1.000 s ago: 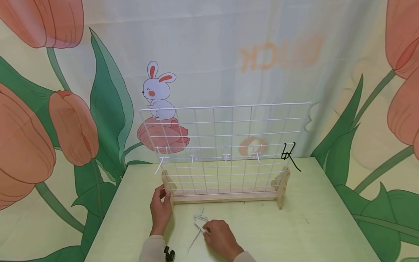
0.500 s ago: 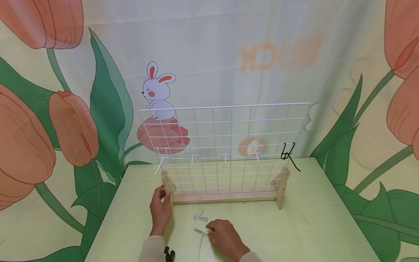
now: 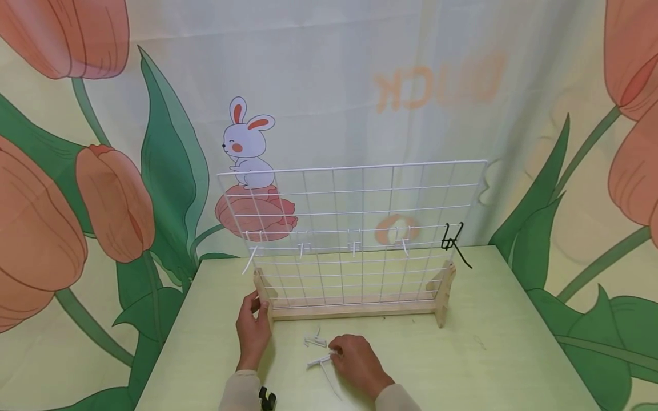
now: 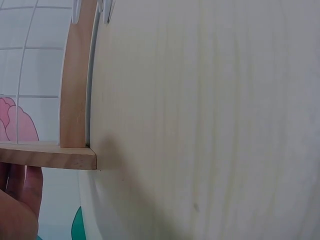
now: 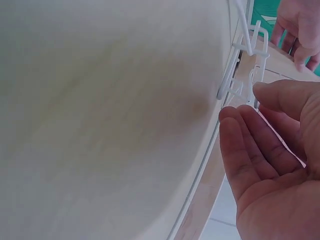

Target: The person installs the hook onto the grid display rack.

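Note:
My right hand (image 3: 360, 365) pinches one end of a white wire hook (image 3: 319, 362) just over the table; its long prong slants down toward the front. In the right wrist view the thumb and fingertips meet at the wire of the hook (image 5: 254, 55). A second white hook (image 3: 315, 341) lies just behind it. My left hand (image 3: 253, 331) rests its fingertips on the outer face of the left wooden side panel (image 4: 45, 156). That panel belongs to a stand (image 3: 354, 313) bearing an upright white wire grid (image 3: 334, 214).
Several white hooks, among them a middle one (image 3: 354, 246), hang in a row on the grid. A black hook (image 3: 451, 244) hangs at its right end. A small black object (image 3: 267, 398) sits beside the left sleeve. A printed curtain (image 3: 329, 74) stands behind the table (image 3: 493, 354).
My right hand has moved slightly right and away from me, turning the held hook so its prong now points down to the right. The left hand stays at the stand.

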A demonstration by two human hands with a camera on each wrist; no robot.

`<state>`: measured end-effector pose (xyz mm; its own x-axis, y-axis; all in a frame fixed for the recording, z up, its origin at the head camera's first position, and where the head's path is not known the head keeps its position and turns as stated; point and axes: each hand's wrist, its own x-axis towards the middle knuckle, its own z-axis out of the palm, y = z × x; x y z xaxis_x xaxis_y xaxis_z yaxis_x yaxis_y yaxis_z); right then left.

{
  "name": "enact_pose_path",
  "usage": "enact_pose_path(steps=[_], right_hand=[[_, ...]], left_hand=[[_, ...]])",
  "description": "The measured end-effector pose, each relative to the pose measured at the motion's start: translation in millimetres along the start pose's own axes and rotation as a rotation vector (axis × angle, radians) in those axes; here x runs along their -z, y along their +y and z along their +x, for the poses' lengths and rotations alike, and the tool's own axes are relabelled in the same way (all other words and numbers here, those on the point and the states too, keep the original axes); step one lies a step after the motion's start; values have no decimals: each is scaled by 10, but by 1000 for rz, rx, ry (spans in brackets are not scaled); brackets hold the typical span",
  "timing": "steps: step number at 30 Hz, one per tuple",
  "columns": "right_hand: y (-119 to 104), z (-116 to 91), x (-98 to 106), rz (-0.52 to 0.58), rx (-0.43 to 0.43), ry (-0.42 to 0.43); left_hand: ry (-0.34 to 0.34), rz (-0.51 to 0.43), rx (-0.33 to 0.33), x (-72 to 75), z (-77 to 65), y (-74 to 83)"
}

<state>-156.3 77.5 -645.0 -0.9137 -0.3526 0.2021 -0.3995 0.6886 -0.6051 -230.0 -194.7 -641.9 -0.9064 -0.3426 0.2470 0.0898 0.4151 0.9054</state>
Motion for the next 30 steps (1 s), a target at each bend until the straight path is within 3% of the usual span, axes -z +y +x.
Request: enact_pose_path(steps=[8, 15, 22, 30], right_hand=[[46, 59, -22, 26, -31, 14], [6, -22, -6, -16, -83, 39], [-105, -176, -15, -16, -78, -38], [-162, -216, -91, -27, -132, -146]], left_hand=[[10, -3, 3, -9, -5, 1], [20, 11, -16, -12, -14, 14], [7, -12, -12, -3, -6, 18], [20, 3, -21, -11, -9, 4]])
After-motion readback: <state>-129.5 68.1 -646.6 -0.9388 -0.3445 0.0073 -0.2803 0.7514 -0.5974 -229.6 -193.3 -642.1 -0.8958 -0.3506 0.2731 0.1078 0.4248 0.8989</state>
